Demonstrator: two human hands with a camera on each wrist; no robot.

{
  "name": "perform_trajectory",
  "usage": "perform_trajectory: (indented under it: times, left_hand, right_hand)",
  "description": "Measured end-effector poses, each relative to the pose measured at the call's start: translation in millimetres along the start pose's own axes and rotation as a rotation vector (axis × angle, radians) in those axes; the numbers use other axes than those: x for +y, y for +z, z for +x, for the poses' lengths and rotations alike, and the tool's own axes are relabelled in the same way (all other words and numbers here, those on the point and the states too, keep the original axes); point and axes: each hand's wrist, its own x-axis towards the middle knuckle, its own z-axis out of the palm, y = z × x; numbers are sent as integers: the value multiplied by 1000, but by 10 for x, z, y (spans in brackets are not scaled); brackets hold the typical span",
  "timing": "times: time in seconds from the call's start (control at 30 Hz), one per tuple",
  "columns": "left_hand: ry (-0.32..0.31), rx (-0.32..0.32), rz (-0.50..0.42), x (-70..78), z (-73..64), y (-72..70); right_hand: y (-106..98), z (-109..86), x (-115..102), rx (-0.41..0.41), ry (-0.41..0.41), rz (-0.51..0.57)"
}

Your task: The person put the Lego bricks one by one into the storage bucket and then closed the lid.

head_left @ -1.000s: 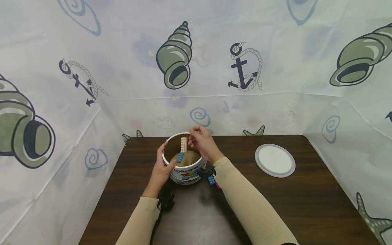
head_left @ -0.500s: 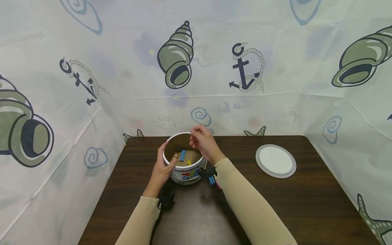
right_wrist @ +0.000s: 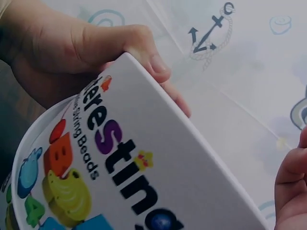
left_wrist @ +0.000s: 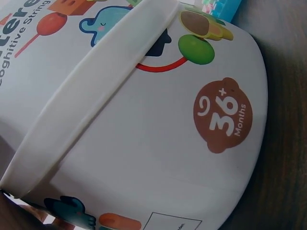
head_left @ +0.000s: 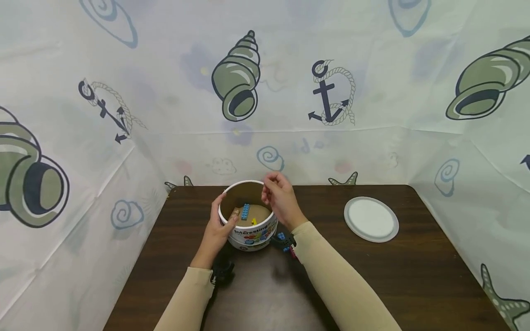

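A white round tub (head_left: 256, 235) with "Interesting" and "String Beads" on its wall stands toward the back of the table. My left hand (head_left: 215, 231) grips its left side, thumb over the near rim and fingers along the outside. Inside lie a blue building brick (head_left: 245, 212), a light brown brick (head_left: 235, 212) by the left thumb and a small yellow piece (head_left: 254, 221). My right hand (head_left: 284, 198) hovers at the right rim, its fingers loosely curled with nothing showing between them. In the right wrist view only a bit of that hand (right_wrist: 292, 189) appears at the edge.
Blue bricks (head_left: 281, 236) and a reddish one (head_left: 292, 251) lie on the table right of the tub, partly hidden by the right wrist's camera. A white round lid (head_left: 371, 219) lies farther right. Sea-patterned cloth (head_left: 285, 105) walls the dark wooden table (head_left: 356, 271) behind and on both sides.
The light brown and blue bricks, seen mid-drop in the tub a second ago, now lie on its bottom. The right hand has shifted slightly right; the left keeps its grip.
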Motion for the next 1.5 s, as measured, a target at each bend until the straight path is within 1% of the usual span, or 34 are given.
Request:
perform_trajectory:
  times: [0.2, 0.47, 0.57, 0.67, 0.73, 0.87, 1.0, 1.13, 1.23, 1.37, 1.5]
  left_hand:
    - [-6, -9, -8, -7, -47, -9]
    - [0, -11, -38, -19, -50, -22]
    - [0, -14, -40, -25, -62, -45]
    - [-2, -18, -37, -30, -74, -56]
    - [1, -17, -33, -27, -66, -49]
    - [5, -22, -42, -19, -44, -32]
    - [-2, -21, -45, -1, -30, -27]
    - [-3, -18, -26, 20, -17, -6]
    - [3, -16, -18, 36, -2, 3]
    - [10, -13, -34, 29, -1, -1]
    - [6, -13, -49, -14, -28, -13]
  right_hand:
    - [-112, -185, -25, 3, 13, -37]
    - [-381, -453, -58, 4, 100, -136]
    - [-470, -551, -66, -6, 128, -152]
    - [-602, -625, -61, -2, 140, -164]
    - [-726, -658, -56, 14, 142, -175]
    - [-990, -735, -69, 72, 164, -186]
    - [-1244, -827, -68, 112, 193, -176]
    - [-1480, -929, -75, 167, 226, -156]
    - [-1611, -997, -94, 205, 236, -154]
    - [-1728, -1080, -82, 213, 257, -167]
    - [-1805, -1153, 19, 211, 293, -161]
